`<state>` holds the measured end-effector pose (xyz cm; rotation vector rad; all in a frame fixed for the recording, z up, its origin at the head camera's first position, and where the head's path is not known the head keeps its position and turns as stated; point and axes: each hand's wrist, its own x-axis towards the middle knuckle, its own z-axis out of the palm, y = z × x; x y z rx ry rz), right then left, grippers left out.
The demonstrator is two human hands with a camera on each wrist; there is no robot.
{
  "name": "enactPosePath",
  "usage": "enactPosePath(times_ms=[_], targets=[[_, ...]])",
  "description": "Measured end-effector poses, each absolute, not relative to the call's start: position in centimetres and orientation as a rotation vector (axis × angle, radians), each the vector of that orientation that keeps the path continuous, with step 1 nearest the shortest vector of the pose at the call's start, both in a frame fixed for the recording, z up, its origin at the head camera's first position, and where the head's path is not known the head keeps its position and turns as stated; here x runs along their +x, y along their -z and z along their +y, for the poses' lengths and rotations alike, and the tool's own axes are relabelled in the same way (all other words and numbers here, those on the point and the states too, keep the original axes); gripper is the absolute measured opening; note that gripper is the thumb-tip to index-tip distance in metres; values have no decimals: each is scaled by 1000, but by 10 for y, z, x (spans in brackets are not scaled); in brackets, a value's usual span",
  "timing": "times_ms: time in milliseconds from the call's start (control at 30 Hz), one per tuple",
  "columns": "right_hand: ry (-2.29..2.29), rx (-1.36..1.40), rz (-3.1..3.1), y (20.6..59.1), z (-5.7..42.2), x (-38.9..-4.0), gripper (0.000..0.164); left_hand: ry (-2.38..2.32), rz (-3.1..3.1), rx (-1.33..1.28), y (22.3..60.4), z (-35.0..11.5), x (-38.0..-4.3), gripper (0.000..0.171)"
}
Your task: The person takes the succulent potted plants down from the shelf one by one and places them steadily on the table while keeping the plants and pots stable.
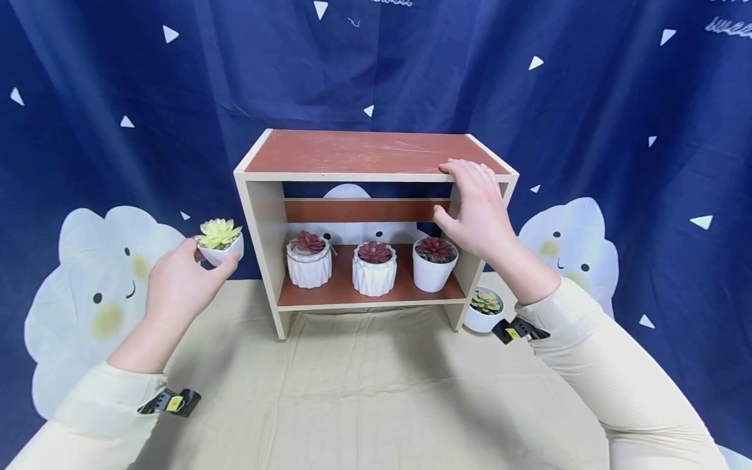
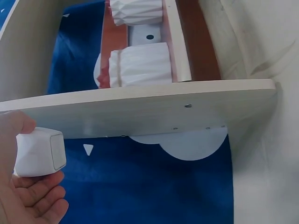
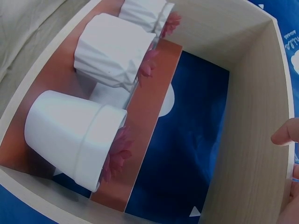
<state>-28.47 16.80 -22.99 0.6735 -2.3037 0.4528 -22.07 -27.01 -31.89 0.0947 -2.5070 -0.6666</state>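
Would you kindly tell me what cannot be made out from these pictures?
Left wrist: the plant, hidden behind the pot in the left hand.
Right wrist: most of the right hand, cut off by the right edge.
Head: the middle cloud's lower part, hidden by the shelf and white pots.
Head: some lettering, cut off by the right edge.

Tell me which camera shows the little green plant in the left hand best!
The head view, because the green plant shows both leaves and white pot there, above the left hand's grip. The left wrist view shows only the pot's side and bottom. The right wrist view doesn't show that plant.
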Motion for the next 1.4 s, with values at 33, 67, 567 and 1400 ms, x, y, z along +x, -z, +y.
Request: enactPosePath(times_ms=[33,67,567,1400], targets=[[-452,672,-2305,230,168,-285,60,669,-2509,96,321,-270,-222,60],[-452,671,-2305,230,169,-284,60,670,-2510,95,323,-270,-223,59],[-442,683,-2288,229,166,-283,59,702,-2513,123,357,-273,-234,51],[-431,688,-2285,230,169,-287,59,716,-2561,230,399,-274,-245,61]])
